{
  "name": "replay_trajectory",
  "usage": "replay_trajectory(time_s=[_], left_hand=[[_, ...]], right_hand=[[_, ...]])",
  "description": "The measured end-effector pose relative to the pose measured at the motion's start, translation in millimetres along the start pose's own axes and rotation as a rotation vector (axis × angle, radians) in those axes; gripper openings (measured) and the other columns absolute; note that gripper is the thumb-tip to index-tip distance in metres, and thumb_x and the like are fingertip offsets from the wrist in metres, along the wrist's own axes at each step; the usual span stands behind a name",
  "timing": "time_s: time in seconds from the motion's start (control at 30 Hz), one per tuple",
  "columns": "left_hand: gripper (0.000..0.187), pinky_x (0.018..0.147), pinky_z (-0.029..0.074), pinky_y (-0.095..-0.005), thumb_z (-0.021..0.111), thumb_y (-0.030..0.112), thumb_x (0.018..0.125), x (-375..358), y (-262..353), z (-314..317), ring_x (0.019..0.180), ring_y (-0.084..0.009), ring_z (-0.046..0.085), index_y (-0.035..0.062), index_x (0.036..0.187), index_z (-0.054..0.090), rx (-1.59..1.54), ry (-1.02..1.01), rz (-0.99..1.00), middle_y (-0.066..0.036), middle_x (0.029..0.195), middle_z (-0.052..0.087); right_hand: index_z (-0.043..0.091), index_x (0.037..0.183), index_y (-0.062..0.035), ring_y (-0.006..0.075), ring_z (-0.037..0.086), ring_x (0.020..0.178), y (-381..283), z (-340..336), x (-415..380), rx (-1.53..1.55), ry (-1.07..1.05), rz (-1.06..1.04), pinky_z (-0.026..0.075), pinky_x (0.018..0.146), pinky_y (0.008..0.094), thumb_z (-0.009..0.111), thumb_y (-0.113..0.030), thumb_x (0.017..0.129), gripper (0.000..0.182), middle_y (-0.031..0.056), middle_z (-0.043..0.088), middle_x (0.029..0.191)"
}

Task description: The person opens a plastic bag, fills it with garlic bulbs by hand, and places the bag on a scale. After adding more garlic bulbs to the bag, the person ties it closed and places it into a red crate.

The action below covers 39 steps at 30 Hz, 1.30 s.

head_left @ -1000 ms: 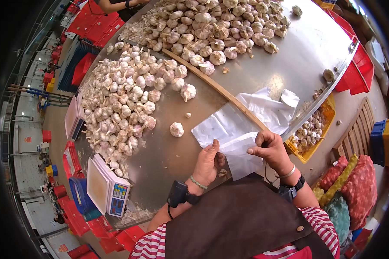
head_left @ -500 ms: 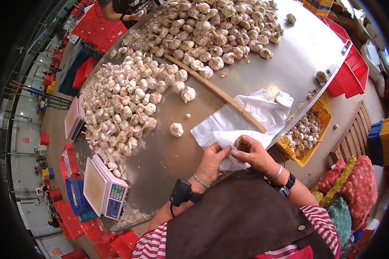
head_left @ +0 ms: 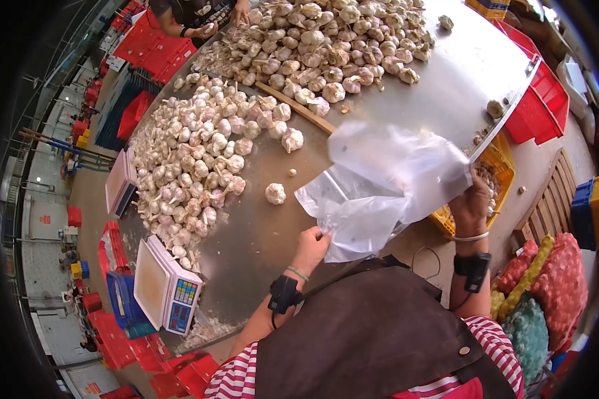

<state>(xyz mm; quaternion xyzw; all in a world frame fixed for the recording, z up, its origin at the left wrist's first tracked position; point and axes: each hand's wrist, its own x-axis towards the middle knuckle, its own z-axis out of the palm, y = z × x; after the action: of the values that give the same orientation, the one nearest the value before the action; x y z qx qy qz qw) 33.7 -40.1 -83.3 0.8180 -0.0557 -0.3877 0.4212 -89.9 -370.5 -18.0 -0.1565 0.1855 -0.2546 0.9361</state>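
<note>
A translucent white plastic bag (head_left: 373,213) is spread open in the air over the table's near edge, its upper part blurred by motion. At the bag's lower left edge, my left hand (head_left: 311,250) pinches the plastic between thumb and fingers. My right hand (head_left: 471,203) is closed on the bag's right side, above a yellow crate (head_left: 506,163) of garlic. The bag hides part of a wooden strip (head_left: 299,110) on the metal table. A single garlic bulb (head_left: 275,193) and a loose clove (head_left: 292,172) lie left of the bag.
Cleaned garlic (head_left: 199,153) is heaped on the left, beside a digital scale (head_left: 163,282) and a second scale (head_left: 120,183). A larger garlic heap (head_left: 326,46) covers the far side. A co-worker's hand (head_left: 206,30) holds a bulb there. Mesh sacks (head_left: 549,286) stand at right.
My hands have moved apart, the right one out to the right and up, the left one slightly left and down. The bag has gone from bunched between my fingers to spread wide.
</note>
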Motion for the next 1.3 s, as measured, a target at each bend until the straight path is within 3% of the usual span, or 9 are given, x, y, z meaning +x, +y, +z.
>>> replay_trajectory(time_s=[0.1, 0.3, 0.37, 0.6, 0.63, 0.7, 0.83, 1.03, 1.3], left_hand=[[0.03, 0.079, 0.046, -0.037, 0.067, 0.019, 0.08, -7, 10, -7, 0.093, -0.0269, 0.058, 0.0014, 0.103, 0.06, 0.717, 0.266, 0.148, -0.017, 0.107, 0.059], [0.043, 0.106, 0.024, -0.0549, 0.053, 0.023, 0.079, 25, 73, 24, 0.131, -0.0409, 0.03, 0.0076, 0.12, 0.055, 0.678, 0.341, 0.903, -0.021, 0.138, 0.039], [0.055, 0.106, 0.014, -0.0644, 0.051, 0.034, 0.083, 52, 86, 47, 0.139, -0.0413, 0.012, 0.0142, 0.134, 0.046, 0.9, -0.011, 0.75, -0.02, 0.15, 0.021], [0.085, 0.096, 0.007, -0.0781, 0.051, 0.061, 0.081, 119, 104, 99, 0.138, -0.0493, -0.002, 0.0386, 0.148, 0.004, 1.118, -0.042, 0.631, -0.008, 0.155, -0.013], [0.085, 0.096, 0.007, -0.0781, 0.051, 0.061, 0.081, 124, 99, 100, 0.138, -0.0493, -0.002, 0.0386, 0.148, 0.004, 1.109, -0.047, 0.631, -0.008, 0.155, -0.013], [0.085, 0.096, 0.007, -0.0781, 0.052, 0.061, 0.081, 133, 97, 100, 0.138, -0.0486, -0.001, 0.0395, 0.148, 0.003, 1.176, 0.004, 0.658, -0.007, 0.155, -0.013], [0.082, 0.098, 0.001, -0.0764, 0.051, 0.06, 0.082, 129, 110, 98, 0.139, -0.048, -0.003, 0.0385, 0.148, 0.007, 1.156, -0.042, 0.595, -0.004, 0.155, -0.014], [0.079, 0.102, 0.0, -0.0731, 0.05, 0.058, 0.082, 122, 120, 92, 0.14, -0.0456, -0.004, 0.0381, 0.148, 0.01, 1.133, -0.083, 0.558, -0.003, 0.155, -0.015], [0.077, 0.11, 0.021, -0.0527, 0.057, 0.052, 0.083, 66, 122, 27, 0.136, -0.0351, 0.029, 0.0069, 0.141, 0.034, 0.46, -0.006, 0.836, -0.018, 0.15, 0.024]], right_hand=[[0.059, 0.11, 0.0018, 0.0232, 0.061, 0.099, -34, -10, -4, 0.257, -0.089, -0.083, 0.045, 0.096, 0.0404, 0.054, -0.017, 0.093, 0.025, 0.0123, 0.065, 0.105], [0.054, 0.115, -0.0027, 0.0203, 0.06, 0.097, 5, 18, -32, 0.156, -0.101, 0.034, 0.046, 0.093, 0.0395, 0.056, -0.018, 0.092, 0.028, 0.007, 0.062, 0.107], [0.054, 0.112, -0.0024, 0.0178, 0.06, 0.092, 18, 47, -43, 0.002, -0.112, 0.055, 0.048, 0.088, 0.0354, 0.057, -0.016, 0.091, 0.025, 0.0062, 0.062, 0.103], [0.053, 0.108, -0.0002, 0.0182, 0.059, 0.09, -25, 89, -99, -0.002, 0.028, -0.091, 0.049, 0.078, 0.0303, 0.055, -0.013, 0.091, 0.021, 0.0088, 0.059, 0.101], [0.053, 0.108, 0.0005, 0.0186, 0.058, 0.089, -47, 86, -112, 0.09, 0.152, -0.165, 0.049, 0.078, 0.0299, 0.051, -0.011, 0.092, 0.019, 0.0097, 0.059, 0.1], [0.052, 0.115, 0.0048, 0.0204, 0.056, 0.103, -115, 28, -129, 0.187, -0.4, -0.141, 0.046, 0.093, 0.0399, 0.048, -0.009, 0.094, 0.026, 0.0172, 0.055, 0.119], [0.051, 0.117, 0.0006, 0.0192, 0.054, 0.101, -202, 5, -213, 0.032, 0.061, -0.701, 0.049, 0.082, 0.0342, 0.044, -0.015, 0.097, 0.026, 0.0143, 0.056, 0.115], [0.037, 0.13, -0.0064, 0.0229, 0.054, 0.101, -271, -26, -303, 0.033, -0.055, -1.028, 0.048, 0.083, 0.0395, 0.051, -0.022, 0.092, 0.043, 0.0128, 0.049, 0.123], [0.019, 0.147, -0.0156, 0.0278, 0.055, 0.102, -121, -31, -158, -0.036, -0.925, -0.314, 0.047, 0.085, 0.0466, 0.061, -0.031, 0.086, 0.076, 0.0108, 0.041, 0.134]])
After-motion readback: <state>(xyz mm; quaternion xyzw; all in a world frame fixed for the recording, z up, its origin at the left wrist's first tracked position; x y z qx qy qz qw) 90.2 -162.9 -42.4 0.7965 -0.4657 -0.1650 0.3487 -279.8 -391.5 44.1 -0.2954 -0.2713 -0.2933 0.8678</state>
